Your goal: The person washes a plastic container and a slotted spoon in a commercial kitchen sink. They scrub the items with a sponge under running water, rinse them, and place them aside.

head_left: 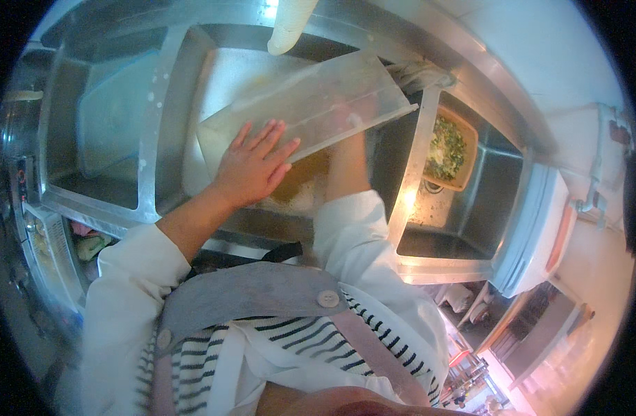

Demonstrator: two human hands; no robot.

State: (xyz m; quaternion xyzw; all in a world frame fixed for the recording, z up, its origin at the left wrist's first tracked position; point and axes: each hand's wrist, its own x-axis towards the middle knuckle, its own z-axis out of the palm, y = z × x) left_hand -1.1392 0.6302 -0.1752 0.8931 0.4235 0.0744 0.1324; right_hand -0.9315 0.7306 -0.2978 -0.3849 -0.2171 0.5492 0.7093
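Observation:
A translucent plastic container point(276, 104) is tilted over the middle basin point(175, 125) of a stainless-steel sink. My left hand point(255, 164) lies flat on its near wall, fingers spread and not wrapped around it. Seen blurred through the cloudy plastic, my right hand point(351, 112) reaches under or inside the container from the near side. Something pinkish shows around those fingers; whether the hand grips it is hidden. Below the container, brownish liquid or residue point(292, 184) covers part of the basin floor.
A whitish spout point(292, 26) hangs over the middle basin. The right basin holds an orange-brown tub point(471, 151) of chopped greens point(445, 148). A bluish translucent container point(112, 119) sits in the left basin. A white box point(536, 229) borders the sink's right end; a white plastic basket point(50, 249) stands lower left.

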